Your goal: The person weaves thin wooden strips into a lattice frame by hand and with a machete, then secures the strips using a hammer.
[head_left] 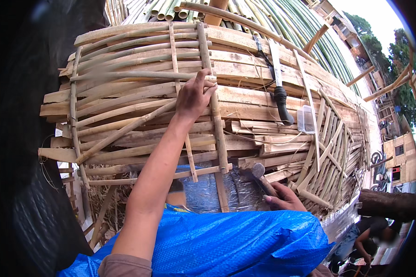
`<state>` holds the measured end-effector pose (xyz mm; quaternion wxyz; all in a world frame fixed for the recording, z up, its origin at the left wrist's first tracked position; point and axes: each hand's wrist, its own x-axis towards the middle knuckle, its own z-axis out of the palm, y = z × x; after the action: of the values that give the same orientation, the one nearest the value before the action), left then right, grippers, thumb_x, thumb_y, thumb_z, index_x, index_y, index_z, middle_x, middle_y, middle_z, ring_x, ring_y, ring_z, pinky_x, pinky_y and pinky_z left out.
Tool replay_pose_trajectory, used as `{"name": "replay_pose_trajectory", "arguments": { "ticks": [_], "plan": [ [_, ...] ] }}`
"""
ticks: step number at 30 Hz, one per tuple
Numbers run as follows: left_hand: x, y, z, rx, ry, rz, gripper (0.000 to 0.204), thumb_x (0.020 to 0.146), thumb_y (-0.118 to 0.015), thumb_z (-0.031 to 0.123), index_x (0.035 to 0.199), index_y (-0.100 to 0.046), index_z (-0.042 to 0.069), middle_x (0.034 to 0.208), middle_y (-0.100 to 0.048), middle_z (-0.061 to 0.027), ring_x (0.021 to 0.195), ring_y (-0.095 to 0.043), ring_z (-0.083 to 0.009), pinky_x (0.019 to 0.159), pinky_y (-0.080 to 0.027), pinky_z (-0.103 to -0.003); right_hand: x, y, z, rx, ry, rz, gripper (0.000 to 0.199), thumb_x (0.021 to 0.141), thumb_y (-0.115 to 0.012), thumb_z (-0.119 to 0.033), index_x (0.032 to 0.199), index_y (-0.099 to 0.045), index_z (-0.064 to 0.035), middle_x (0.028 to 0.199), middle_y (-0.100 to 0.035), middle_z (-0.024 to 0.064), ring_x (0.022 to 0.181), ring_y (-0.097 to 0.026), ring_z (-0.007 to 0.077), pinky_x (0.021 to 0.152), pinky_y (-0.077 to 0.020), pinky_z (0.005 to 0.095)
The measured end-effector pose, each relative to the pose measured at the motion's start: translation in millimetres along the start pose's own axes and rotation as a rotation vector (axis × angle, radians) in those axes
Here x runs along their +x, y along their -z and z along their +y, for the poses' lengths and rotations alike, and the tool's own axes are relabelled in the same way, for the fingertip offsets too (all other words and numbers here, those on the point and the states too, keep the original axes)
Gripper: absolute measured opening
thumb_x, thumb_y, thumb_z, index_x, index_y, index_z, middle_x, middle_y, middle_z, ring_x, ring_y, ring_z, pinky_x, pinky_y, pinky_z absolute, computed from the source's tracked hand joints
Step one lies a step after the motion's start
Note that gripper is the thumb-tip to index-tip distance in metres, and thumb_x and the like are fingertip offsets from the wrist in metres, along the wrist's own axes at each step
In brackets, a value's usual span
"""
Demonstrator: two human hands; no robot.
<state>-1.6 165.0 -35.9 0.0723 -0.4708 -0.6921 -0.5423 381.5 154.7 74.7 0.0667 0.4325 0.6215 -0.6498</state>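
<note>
A frame of bamboo slats [125, 75] lies before me, its thin strips crossing between upright bamboo pieces. My left hand [195, 96] reaches to the right-hand upright [203, 46], where a slat's end meets it. Its fingers are pinched together there; whatever sits between them is too small to make out. Lower right, my right hand [285, 197] is closed round the handle of a hammer [259, 171], whose metal head points up and away from me. A diagonal bamboo strip [129, 129] crosses the frame's lower left.
Wooden planks [245, 97] lie beneath the frame. A machete [277, 69] with a black handle and a clear plastic container [305, 120] rest on them. Blue tarp [235, 235] covers the near side. Another person [365, 242] is at lower right. Green bamboo poles [300, 32] lie beyond.
</note>
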Motion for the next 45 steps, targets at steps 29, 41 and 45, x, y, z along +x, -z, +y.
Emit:
{"name": "replay_pose_trajectory", "arguments": {
  "ticks": [29,41,45],
  "plan": [
    [1,-2,-1,-0.021,-0.013,0.003,0.052,0.084,-0.077,0.014,0.127,-0.047,0.014,0.084,-0.074,-0.0065,0.069,-0.068,-0.0255,0.064,-0.054,-0.039,168,-46,-124,-0.078,0.628,0.271,0.033,0.103,-0.055,-0.038,0.099,-0.052,-0.0048,0.059,-0.051,0.0005,0.052,-0.049,0.0076,0.045,-0.0388,0.0282],
    [0,-1,-4,-0.029,0.017,-0.002,0.063,0.083,-0.078,0.013,0.137,-0.045,0.015,0.089,-0.075,-0.0082,0.080,-0.073,-0.0260,0.069,-0.056,-0.038,163,-46,-133,0.123,0.680,0.200,0.033,0.103,-0.055,-0.036,0.097,-0.050,-0.0041,0.065,-0.053,0.0033,0.052,-0.051,0.0086,0.044,-0.0390,0.0282],
    [2,-4,6,0.023,0.045,-0.029,0.071,0.082,-0.079,0.012,0.143,-0.041,0.017,0.088,-0.075,-0.0081,0.081,-0.073,-0.0256,0.070,-0.056,-0.037,184,-44,-104,-0.271,0.564,0.350,0.036,0.102,-0.054,-0.036,0.096,-0.052,-0.0005,0.068,-0.057,0.0136,0.061,-0.056,0.0210,0.058,-0.0442,0.0414]
  ]
}}
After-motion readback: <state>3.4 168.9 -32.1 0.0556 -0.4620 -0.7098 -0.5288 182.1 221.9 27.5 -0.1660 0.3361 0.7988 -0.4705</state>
